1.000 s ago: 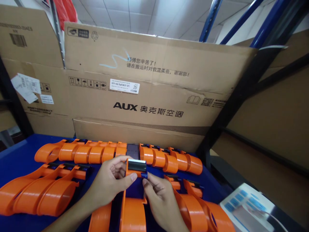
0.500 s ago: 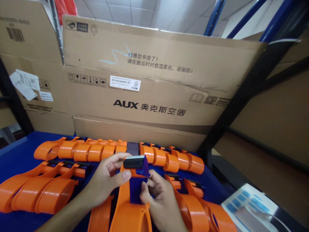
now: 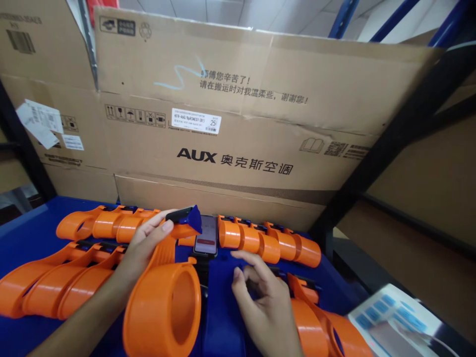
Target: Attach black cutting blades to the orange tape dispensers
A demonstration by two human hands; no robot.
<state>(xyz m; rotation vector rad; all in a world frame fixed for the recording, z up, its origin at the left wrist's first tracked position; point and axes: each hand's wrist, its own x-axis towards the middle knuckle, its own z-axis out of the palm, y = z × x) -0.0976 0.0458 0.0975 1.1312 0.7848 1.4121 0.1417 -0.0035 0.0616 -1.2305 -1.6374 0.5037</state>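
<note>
My left hand [image 3: 143, 248] is wrapped round the handle of an orange tape dispenser [image 3: 147, 312], lifted and tilted. Its empty round hub faces right and down. At its top end sit a black roller and a blue end piece [image 3: 195, 219]. My right hand [image 3: 264, 302] stands apart from the dispenser, thumb and forefinger curved with a gap between them, and nothing shows in it. Just left of those fingers is a flat blue surface [image 3: 225, 307].
Rows of orange dispensers [image 3: 278, 245] stand on a blue surface [image 3: 40, 218], left and right. A phone [image 3: 206, 235] stands at the back middle. Behind rises a cardboard wall [image 3: 238, 173]. A white device with blue keys [image 3: 390, 317] sits at right, near a black post [image 3: 345, 198].
My left hand has moved left with the dispenser and turned it, so its hub now shows. My right hand has come away from the blue end piece and its fingers have parted.
</note>
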